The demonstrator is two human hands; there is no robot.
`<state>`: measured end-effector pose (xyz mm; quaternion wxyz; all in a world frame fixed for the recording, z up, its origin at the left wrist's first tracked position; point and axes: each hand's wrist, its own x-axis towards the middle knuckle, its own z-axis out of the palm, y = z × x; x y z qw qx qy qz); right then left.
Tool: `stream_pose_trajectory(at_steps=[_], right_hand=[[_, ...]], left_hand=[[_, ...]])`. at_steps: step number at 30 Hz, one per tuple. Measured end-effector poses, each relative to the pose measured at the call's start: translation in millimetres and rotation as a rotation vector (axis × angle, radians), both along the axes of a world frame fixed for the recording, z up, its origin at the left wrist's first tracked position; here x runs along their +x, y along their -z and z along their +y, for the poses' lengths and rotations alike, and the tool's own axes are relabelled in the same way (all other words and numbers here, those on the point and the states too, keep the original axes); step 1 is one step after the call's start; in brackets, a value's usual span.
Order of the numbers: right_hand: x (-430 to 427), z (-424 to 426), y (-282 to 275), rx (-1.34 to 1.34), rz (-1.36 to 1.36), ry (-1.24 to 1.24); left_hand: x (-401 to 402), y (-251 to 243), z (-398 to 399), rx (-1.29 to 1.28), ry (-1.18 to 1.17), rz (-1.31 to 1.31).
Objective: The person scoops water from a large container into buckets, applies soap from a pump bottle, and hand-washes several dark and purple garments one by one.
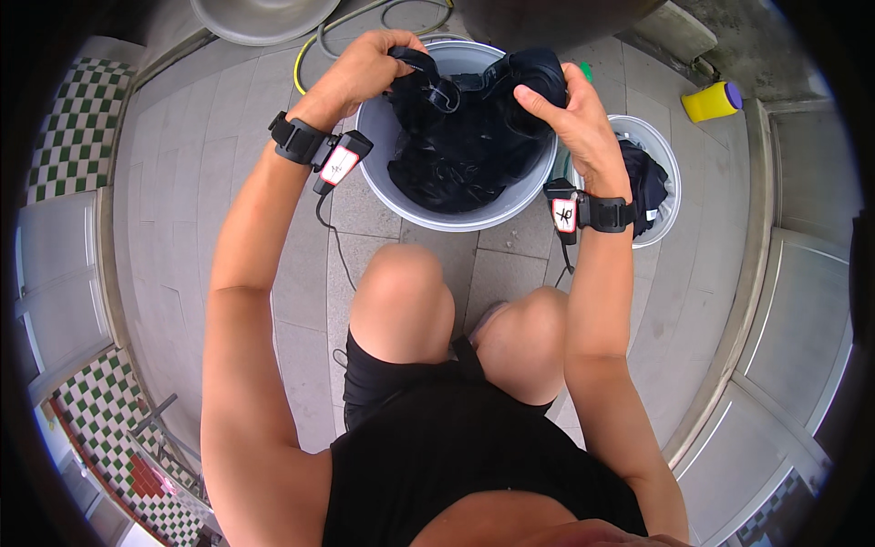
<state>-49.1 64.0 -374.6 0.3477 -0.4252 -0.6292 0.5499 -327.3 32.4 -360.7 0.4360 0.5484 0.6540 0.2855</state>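
Observation:
A wet-looking dark garment (465, 147) hangs between my hands, its lower part lying in a round light-grey plastic basin (451, 224) on the floor before me. At the basin's far left rim, my left hand (369, 68) pinches one edge of the cloth. My right hand (581, 113) grips a bunched part of it at the right rim, thumb towards me. A band between the two held parts looks like a waistband or strap. Black straps with small devices circle both wrists. Folds hide the basin's bottom.
Right of the basin stands a smaller white bucket (673, 188) with dark clothing (646, 181) in it. A yellow container with a purple lid (711, 102) is farther right. A yellow-and-grey hose (299, 72) curls behind the basin. A metal bowl (266, 20) sits at far left.

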Motion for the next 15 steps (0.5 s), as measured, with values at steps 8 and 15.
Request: stream_pose_trajectory(at_steps=[8, 15], right_hand=[[-52, 6, 8, 0.312, -0.438, 0.079], [-31, 17, -21, -0.014, -0.059, 0.274]], left_hand=[[58, -43, 12, 0.185, 0.189, -0.521], [22, -5, -15, 0.35, 0.206, -0.22]])
